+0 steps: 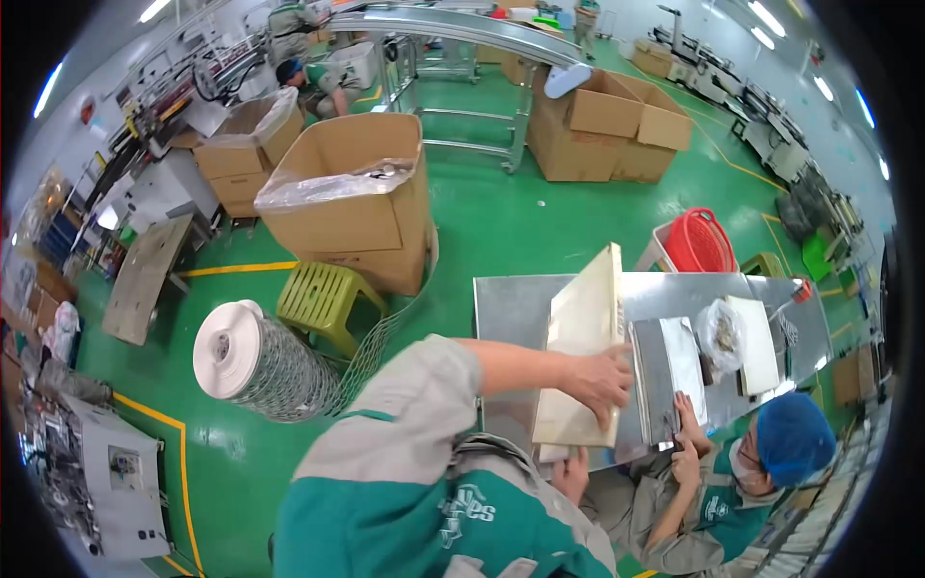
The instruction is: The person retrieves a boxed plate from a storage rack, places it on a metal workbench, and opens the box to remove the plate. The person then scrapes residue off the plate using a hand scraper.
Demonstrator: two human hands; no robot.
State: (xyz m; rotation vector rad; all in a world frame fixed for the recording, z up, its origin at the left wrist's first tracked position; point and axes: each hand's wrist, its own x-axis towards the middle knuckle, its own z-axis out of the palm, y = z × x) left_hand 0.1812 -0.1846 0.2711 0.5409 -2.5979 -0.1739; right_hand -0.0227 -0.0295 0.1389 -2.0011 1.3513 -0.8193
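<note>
A large, flat cream board stands tilted over the metal table, its long edge raised. My left hand reaches across and is closed on the board's right edge, fingers bent over it. At the near end, my right hand is closed at the lower edge of the same board; part of its grip is hidden. Close to my left hand lies a dark grey flat plate with a silvery sheet beside it. A co-worker in a blue hairnet has both hands at that plate's near end.
On the metal table are a clear plastic bag and another cream board. A red basket stands behind. To the left are a green stool, a wire mesh roll and an open cardboard box.
</note>
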